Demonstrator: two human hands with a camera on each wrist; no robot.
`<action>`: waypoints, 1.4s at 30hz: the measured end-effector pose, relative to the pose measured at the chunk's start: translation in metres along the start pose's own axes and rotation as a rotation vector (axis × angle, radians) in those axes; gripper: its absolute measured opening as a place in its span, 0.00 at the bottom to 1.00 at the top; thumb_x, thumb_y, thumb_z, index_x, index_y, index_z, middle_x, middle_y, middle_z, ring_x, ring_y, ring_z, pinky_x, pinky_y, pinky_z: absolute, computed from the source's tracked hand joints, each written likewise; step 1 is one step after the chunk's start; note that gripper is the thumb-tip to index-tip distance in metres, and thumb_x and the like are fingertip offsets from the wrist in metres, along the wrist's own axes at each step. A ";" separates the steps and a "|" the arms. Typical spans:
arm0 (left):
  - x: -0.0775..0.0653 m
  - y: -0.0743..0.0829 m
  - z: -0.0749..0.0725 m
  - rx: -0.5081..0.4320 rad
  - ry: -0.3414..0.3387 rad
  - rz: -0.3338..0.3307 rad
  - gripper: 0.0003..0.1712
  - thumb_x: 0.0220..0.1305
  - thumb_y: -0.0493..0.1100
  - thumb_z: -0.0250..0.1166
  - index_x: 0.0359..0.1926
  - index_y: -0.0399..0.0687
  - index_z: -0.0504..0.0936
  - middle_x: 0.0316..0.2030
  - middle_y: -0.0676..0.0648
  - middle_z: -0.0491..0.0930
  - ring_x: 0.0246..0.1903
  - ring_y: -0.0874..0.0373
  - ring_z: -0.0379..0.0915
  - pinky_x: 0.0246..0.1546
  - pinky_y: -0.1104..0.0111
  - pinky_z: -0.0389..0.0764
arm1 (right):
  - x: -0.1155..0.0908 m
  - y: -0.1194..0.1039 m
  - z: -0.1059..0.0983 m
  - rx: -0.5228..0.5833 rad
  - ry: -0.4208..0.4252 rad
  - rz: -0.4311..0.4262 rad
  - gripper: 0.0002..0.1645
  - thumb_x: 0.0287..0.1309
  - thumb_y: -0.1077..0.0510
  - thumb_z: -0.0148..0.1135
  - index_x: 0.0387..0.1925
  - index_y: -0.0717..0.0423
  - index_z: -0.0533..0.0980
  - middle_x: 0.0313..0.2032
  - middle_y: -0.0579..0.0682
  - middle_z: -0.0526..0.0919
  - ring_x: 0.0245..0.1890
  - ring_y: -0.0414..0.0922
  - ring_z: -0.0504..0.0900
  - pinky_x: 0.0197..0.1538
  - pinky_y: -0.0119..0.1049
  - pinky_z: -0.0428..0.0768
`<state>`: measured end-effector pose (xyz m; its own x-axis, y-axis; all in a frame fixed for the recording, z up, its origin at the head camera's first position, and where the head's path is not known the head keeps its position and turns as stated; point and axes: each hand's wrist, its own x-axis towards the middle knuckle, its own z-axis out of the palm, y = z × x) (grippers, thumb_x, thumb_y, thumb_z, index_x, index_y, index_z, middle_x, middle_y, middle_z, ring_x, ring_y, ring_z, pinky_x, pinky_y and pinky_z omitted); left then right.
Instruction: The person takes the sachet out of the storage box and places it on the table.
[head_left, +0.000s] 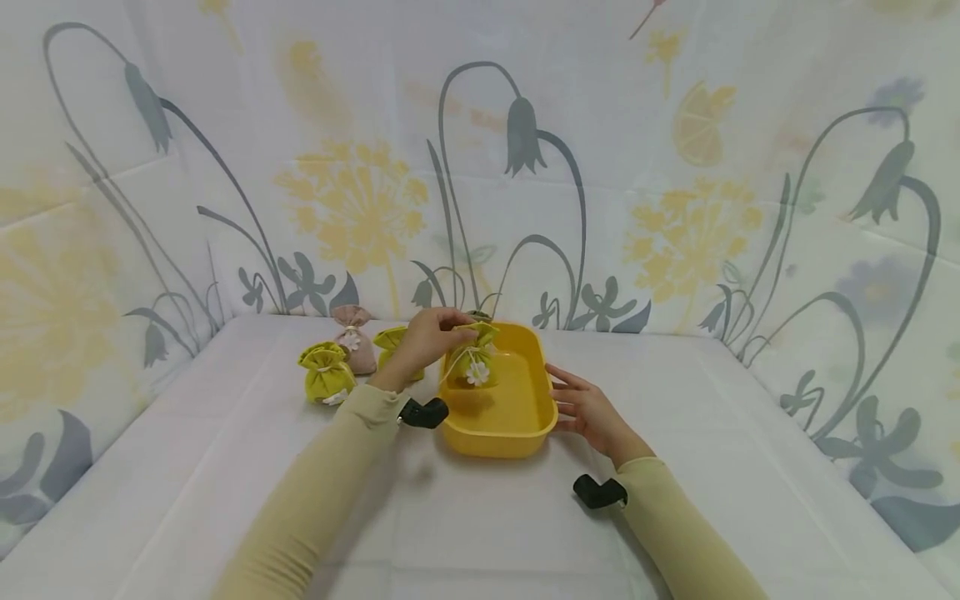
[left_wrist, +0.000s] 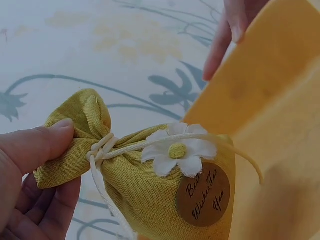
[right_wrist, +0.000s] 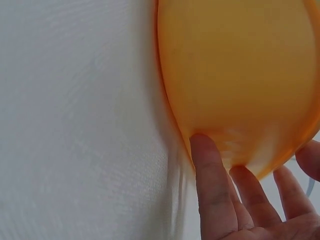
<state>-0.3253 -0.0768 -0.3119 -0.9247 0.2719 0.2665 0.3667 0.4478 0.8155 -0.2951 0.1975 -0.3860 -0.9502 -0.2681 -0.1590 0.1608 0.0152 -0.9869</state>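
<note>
My left hand (head_left: 429,340) pinches the gathered top of a yellow-green drawstring pouch (left_wrist: 142,192) between thumb and fingers. The pouch hangs over the left part of a yellow plastic bin (head_left: 495,447). A cream cord ties its neck, with a white fabric flower (left_wrist: 178,151) and a round brown label (left_wrist: 204,196) on its front. On the bin's right side, my right hand (head_left: 594,417) touches the outer wall with nearly straight fingers, as the right wrist view shows. The bin's inner floor, where visible, is bare.
Left of the bin, a yellow-green pouch (head_left: 327,379) and a pink pouch (head_left: 360,354) stand on the white tablecloth (head_left: 480,525). Another yellow-green pouch (head_left: 390,340) is partly hidden behind my left hand. A small dark green thing (head_left: 478,316) shows at the bin's back edge. Floral cloth hangs behind.
</note>
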 end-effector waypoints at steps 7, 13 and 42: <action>-0.007 0.009 -0.008 -0.033 0.007 0.008 0.13 0.61 0.45 0.64 0.46 0.44 0.82 0.38 0.47 0.81 0.36 0.54 0.75 0.37 0.64 0.77 | 0.000 0.000 0.001 0.004 0.009 0.008 0.33 0.65 0.60 0.49 0.70 0.51 0.56 0.65 0.63 0.59 0.49 0.52 0.77 0.48 0.45 0.77; -0.017 0.019 -0.013 -0.074 -0.008 0.011 0.13 0.62 0.44 0.64 0.46 0.44 0.82 0.38 0.48 0.80 0.36 0.53 0.75 0.37 0.67 0.76 | 0.000 0.000 0.000 0.011 0.020 0.002 0.33 0.64 0.59 0.50 0.70 0.51 0.57 0.65 0.63 0.60 0.47 0.51 0.78 0.47 0.45 0.78; -0.068 0.044 -0.055 -0.005 0.066 0.121 0.11 0.63 0.43 0.62 0.44 0.44 0.80 0.36 0.48 0.79 0.33 0.50 0.73 0.30 0.66 0.74 | 0.000 0.001 0.000 0.001 0.003 -0.009 0.32 0.66 0.61 0.47 0.70 0.52 0.55 0.66 0.64 0.58 0.52 0.55 0.75 0.49 0.46 0.76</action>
<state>-0.2520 -0.1223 -0.2656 -0.8784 0.2667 0.3966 0.4759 0.4110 0.7775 -0.2946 0.1975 -0.3864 -0.9524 -0.2654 -0.1502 0.1526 0.0118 -0.9882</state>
